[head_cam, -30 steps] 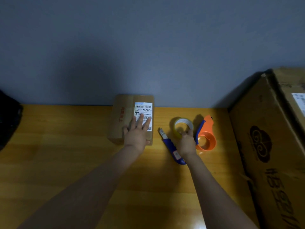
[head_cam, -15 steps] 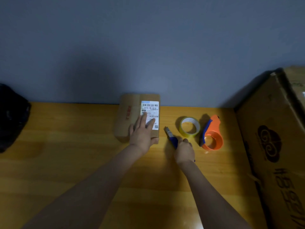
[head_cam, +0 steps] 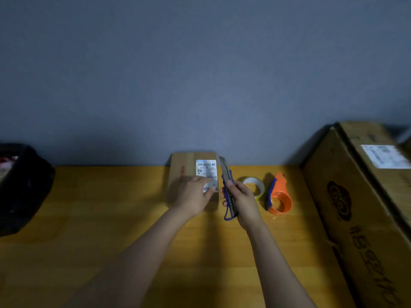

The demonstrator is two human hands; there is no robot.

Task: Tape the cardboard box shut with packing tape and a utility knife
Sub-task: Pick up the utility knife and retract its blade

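A small cardboard box (head_cam: 188,166) with a white shipping label lies flat at the back of the wooden table, against the wall. My left hand (head_cam: 194,196) rests on its near half, fingers spread over the label. My right hand (head_cam: 243,201) grips a blue utility knife (head_cam: 228,190), lifted off the table just right of the box, its blade end pointing away from me. A roll of clear packing tape (head_cam: 254,187) lies flat to the right of the knife hand. An orange tape dispenser (head_cam: 279,196) stands beside the roll.
A large cardboard carton (head_cam: 360,207) fills the table's right side. A black bag (head_cam: 20,187) sits at the left edge. The grey wall runs along the table's (head_cam: 100,207) back edge.
My right hand left the tape roll, closed on the utility knife and lifted it off the table, blade end pointing away. My left hand stayed on the box, sliding slightly.
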